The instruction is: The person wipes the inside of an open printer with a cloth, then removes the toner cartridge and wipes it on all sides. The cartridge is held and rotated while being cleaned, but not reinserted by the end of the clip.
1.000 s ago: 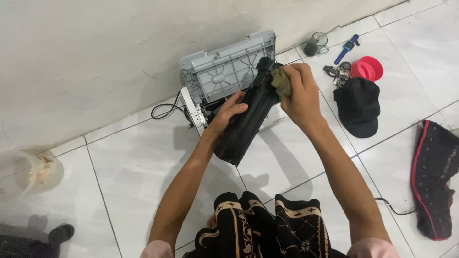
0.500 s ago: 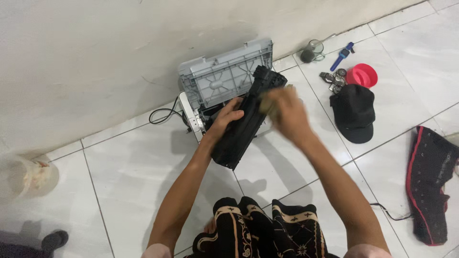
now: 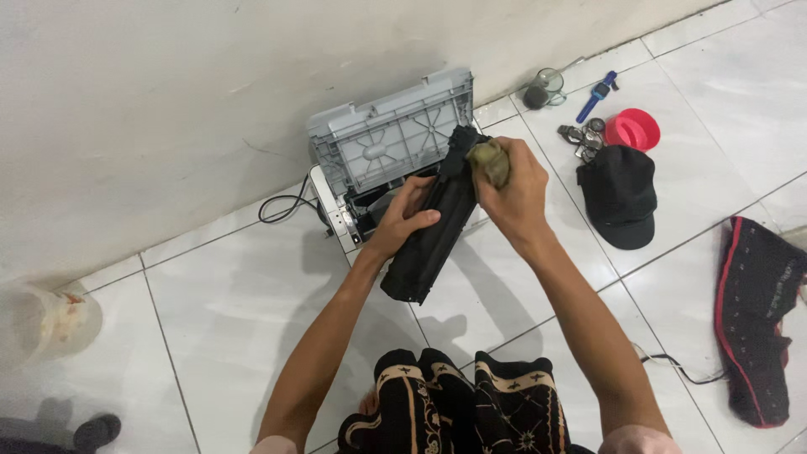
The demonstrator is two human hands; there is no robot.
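My left hand (image 3: 402, 219) grips a long black toner cartridge (image 3: 433, 229) around its middle and holds it slanted above the floor. My right hand (image 3: 513, 196) is closed on a small olive cloth (image 3: 490, 161) pressed against the cartridge's upper end. Behind the cartridge a grey and white printer (image 3: 380, 160) stands against the wall with its lid raised.
A black cap (image 3: 620, 193), a red cup (image 3: 633, 129), keys (image 3: 581, 137), a blue watch (image 3: 595, 91) and a glass jar (image 3: 541, 89) lie at the right. A black and red cloth (image 3: 761, 319) lies far right. A plastic cup (image 3: 49, 322) stands far left. A black cable (image 3: 282, 208) runs from the printer.
My right hand with the cloth slid down the cartridge, then back up to its upper end. My left hand kept its hold on the cartridge.
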